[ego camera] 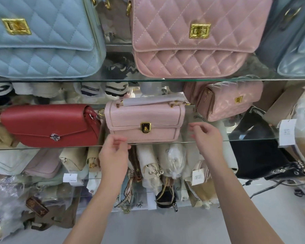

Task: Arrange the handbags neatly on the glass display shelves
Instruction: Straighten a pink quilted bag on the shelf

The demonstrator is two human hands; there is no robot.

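The small pink handbag (pixel 144 123) looks light and stiff. Hold its two sides. Both hands (pixel 114 152) (pixel 208 138) are loosely open, holding nothing.

I see two glass shelves stacked in my view. The upper glass shelf (pixel 113 80) carries a light blue quilted bag (pixel 40 37) at about ten o'clock and a pink quilted bag (pixel 192 37) at one o'clock, well apart. A blue-grey bag (pixel 296 55) sits at the two o'clock edge. The middle glass shelf (pixel 245 136) holds a red flap bag (pixel 49 125) at nine o'clock, a small pale pink bag (pixel 144 122) at centre just beside it, and a small pink quilted bag (pixel 231 101) at three o'clock, set further back and angled.
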